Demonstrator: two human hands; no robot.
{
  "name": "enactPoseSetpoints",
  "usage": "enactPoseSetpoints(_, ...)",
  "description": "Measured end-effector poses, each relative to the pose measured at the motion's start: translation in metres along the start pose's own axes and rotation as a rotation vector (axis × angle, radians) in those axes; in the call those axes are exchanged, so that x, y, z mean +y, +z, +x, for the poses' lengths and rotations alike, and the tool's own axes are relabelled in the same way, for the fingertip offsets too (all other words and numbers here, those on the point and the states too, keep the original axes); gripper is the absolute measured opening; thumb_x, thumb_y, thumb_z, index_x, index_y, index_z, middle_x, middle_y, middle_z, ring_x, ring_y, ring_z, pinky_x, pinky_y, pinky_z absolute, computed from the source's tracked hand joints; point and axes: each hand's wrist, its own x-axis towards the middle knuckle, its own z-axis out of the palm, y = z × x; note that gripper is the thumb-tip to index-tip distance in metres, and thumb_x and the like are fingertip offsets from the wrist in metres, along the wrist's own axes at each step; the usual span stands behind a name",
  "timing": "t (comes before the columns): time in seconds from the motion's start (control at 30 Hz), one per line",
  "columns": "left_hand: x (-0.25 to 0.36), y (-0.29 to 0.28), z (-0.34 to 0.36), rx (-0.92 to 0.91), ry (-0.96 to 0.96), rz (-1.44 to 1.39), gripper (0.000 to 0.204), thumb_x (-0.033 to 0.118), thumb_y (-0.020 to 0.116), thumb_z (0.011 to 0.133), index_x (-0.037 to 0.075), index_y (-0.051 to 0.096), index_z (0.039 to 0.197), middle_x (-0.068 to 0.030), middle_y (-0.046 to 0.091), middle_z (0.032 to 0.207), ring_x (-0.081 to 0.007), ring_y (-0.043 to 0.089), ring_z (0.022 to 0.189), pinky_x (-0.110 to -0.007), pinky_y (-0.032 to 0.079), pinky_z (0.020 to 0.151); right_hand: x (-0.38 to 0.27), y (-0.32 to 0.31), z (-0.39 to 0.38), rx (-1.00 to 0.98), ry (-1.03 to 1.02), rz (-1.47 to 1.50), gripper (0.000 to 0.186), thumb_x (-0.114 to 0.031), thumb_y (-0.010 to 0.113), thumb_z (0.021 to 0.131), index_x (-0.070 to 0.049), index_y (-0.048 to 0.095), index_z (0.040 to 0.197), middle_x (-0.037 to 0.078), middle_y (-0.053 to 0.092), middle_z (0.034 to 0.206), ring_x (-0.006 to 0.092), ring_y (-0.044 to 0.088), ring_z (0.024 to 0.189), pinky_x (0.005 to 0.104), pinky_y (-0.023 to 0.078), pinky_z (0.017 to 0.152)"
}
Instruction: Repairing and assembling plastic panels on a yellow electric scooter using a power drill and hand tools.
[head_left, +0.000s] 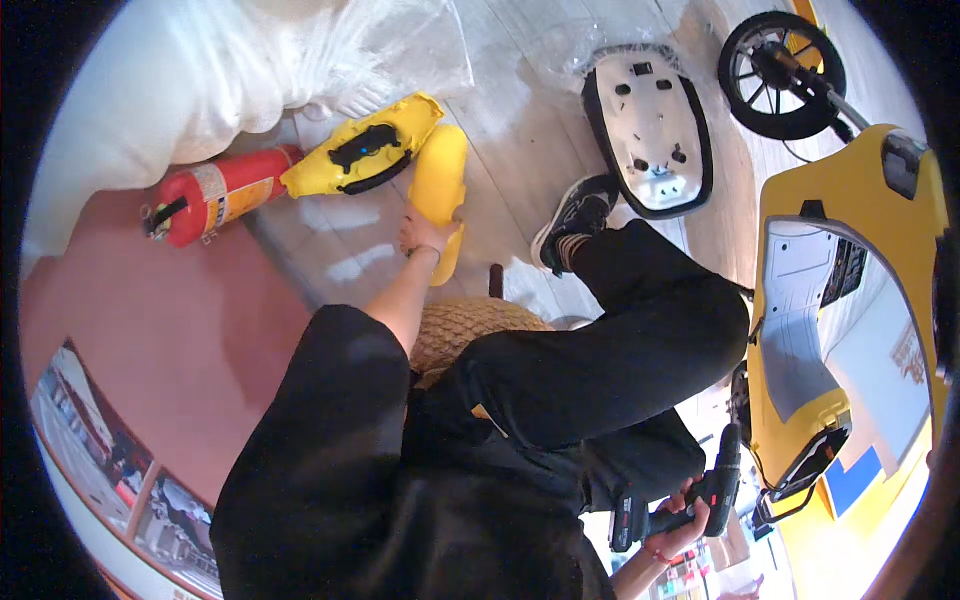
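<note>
My left hand point(424, 234) reaches out to the floor on the left, its fingers closed on a long, curved yellow plastic cover point(438, 180). Beside that cover lies another yellow plastic shell point(352, 152) with a black part fixed in its middle. Low on the right, my right hand point(684, 520) is wrapped round the grip of a black cordless drill point(718, 488). The drill's chuck end points up in the picture, close to a large yellow vehicle body point(850, 200) with a wide opening. Some fingers of each hand are hidden.
A red fire extinguisher point(222, 195) lies at the left, by a white cloth point(250, 70). Ahead is a white, black-rimmed seat-shaped panel point(655, 135), near my shoe point(580, 215). A black spoked wheel point(780, 75) stands far right. A woven stool point(460, 335) is under me.
</note>
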Motion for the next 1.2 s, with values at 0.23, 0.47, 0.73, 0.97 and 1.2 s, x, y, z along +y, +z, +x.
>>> enactPoseSetpoints(0.23, -0.02, -0.077, 0.061, -0.115, 0.74, -0.147, 0.08, 0.029, 0.082, 0.057, 0.003, 0.045, 0.123, -0.0173, 0.054, 0.118, -0.0308, 0.052, 0.109, -0.039, 0.042, 0.093, -0.008, 0.036, 0.008, 0.051, 0.094, -0.006, 0.04, -0.015, 0.054, 0.076, -0.002, 0.051, 0.114, 0.01, 0.061, 0.094, 0.0095, 0.048, 0.057, 0.0194, 0.043, 0.052)
enactPoseSetpoints(0.47, 0.002, -0.204, 0.067, -0.478, 0.799, -0.222, 0.074, 0.023, 0.075, 0.065, 0.002, 0.043, 0.129, -0.0093, 0.057, 0.116, -0.019, 0.053, 0.107, -0.03, 0.041, 0.093, 0.005, 0.032, 0.018, -0.026, 0.155, 0.04, 0.04, -0.016, 0.052, 0.078, -0.002, 0.05, 0.116, 0.01, 0.061, 0.097, 0.0096, 0.048, 0.058, 0.0193, 0.043, 0.051)
enactPoseSetpoints(0.73, -0.045, -0.132, 0.084, -0.553, 0.702, 0.003, 0.083, 0.034, 0.076, 0.062, 0.004, 0.04, 0.13, -0.0151, 0.05, 0.123, -0.0262, 0.049, 0.115, -0.035, 0.04, 0.096, 0.011, 0.028, 0.014, -0.008, 0.152, 0.133, 0.041, -0.015, 0.054, 0.078, -0.001, 0.051, 0.117, 0.013, 0.063, 0.097, 0.0102, 0.05, 0.058, 0.0197, 0.045, 0.054)
enactPoseSetpoints(0.97, -0.058, -0.08, 0.068, -0.177, 0.957, 0.476, 0.095, 0.037, 0.078, 0.055, 0.012, 0.034, 0.135, -0.0148, 0.045, 0.129, -0.0371, 0.041, 0.121, -0.046, 0.036, 0.1, 0.003, 0.011, 0.01, 0.016, 0.097, 0.016, 0.042, -0.013, 0.055, 0.077, -0.001, 0.051, 0.117, 0.012, 0.064, 0.097, 0.0102, 0.05, 0.06, 0.0192, 0.045, 0.057)
enactPoseSetpoints(1.2, -0.085, -0.067, 0.06, -0.048, 0.84, 0.497, 0.086, 0.025, 0.074, 0.066, 0.012, 0.029, 0.138, -0.0139, 0.037, 0.138, -0.0369, 0.033, 0.127, -0.047, 0.031, 0.104, 0.01, 0.026, 0.005, 0.02, 0.138, 0.099, 0.036, -0.012, 0.055, 0.078, -0.002, 0.053, 0.113, 0.011, 0.061, 0.096, 0.01, 0.049, 0.06, 0.0181, 0.046, 0.054)
